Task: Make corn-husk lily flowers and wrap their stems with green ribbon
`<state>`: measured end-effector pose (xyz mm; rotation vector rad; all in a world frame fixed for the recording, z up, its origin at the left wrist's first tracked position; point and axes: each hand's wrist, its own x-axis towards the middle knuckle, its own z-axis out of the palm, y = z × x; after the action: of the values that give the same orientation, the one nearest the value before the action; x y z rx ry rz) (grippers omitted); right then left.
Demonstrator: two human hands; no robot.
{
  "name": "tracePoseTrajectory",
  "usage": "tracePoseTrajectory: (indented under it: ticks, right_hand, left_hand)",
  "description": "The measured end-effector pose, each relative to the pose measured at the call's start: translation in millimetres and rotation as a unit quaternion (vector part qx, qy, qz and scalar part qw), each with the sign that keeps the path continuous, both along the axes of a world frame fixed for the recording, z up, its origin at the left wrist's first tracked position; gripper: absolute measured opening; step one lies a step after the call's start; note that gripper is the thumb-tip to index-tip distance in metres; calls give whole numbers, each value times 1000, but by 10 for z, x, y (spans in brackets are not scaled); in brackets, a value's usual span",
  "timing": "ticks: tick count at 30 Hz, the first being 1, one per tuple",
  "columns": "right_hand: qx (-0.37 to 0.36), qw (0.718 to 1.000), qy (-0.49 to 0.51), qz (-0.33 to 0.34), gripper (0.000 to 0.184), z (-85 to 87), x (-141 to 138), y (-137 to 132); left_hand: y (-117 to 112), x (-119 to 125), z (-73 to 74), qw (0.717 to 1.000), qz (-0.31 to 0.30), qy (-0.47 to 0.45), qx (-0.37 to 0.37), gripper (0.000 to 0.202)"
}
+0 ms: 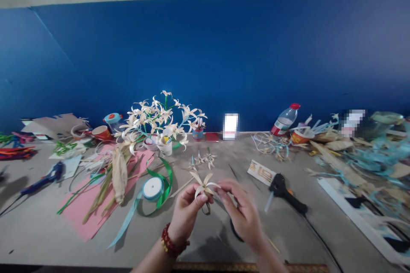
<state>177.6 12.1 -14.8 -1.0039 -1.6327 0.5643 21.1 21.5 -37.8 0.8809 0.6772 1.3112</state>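
Note:
My left hand is closed, pinching a cream-coloured handmade flower at its base between thumb and fingers. Its narrow petals spread upward and outward. My right hand is closed too, with thumb and fingertips on the tip of the flower's right petal. A dark curved loop shows under my right palm; the rest of it is hidden, so I cannot tell what it belongs to. Several small loose flowers lie on the table just beyond my hands.
Left of my hands are a ribbon spool, pink paper with dried husks, and a blue glue gun. Potted cream flowers stand behind. On the right are a black glue gun, a power strip and a bottle.

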Motion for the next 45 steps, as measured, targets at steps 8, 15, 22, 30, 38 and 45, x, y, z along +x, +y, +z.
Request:
tracePoseTrajectory:
  ticks: [8, 15, 22, 30, 38, 45]
  right_hand:
    - [-59, 981, -176, -61, 26, -536, 513, -219]
    - [-73, 948, -282, -131, 15, -682, 961, -502]
    - [-106, 834, -421, -340, 30, -875, 1927, -221]
    - [-103, 861, -419, -268, 31, -1192, 2432, 5]
    - [-143, 898, -332, -249, 35, -1159, 2457, 18]
    - [-217, 927, -98, -290, 43, -930, 2372, -61]
  left_hand:
    - [14, -123, -55, 999, 32, 3, -24, 20]
    - [34, -240, -223, 992, 59, 47, -100, 23]
    - [37, -257, -237, 989, 43, 34, -138, 24]
    - [-33, -296, -272, 991, 47, 60, -107, 22]
    - [-60, -290, -357, 991, 36, 66, -108, 23]
    - [-10, -257, -384, 988, 37, 71, -135, 23]
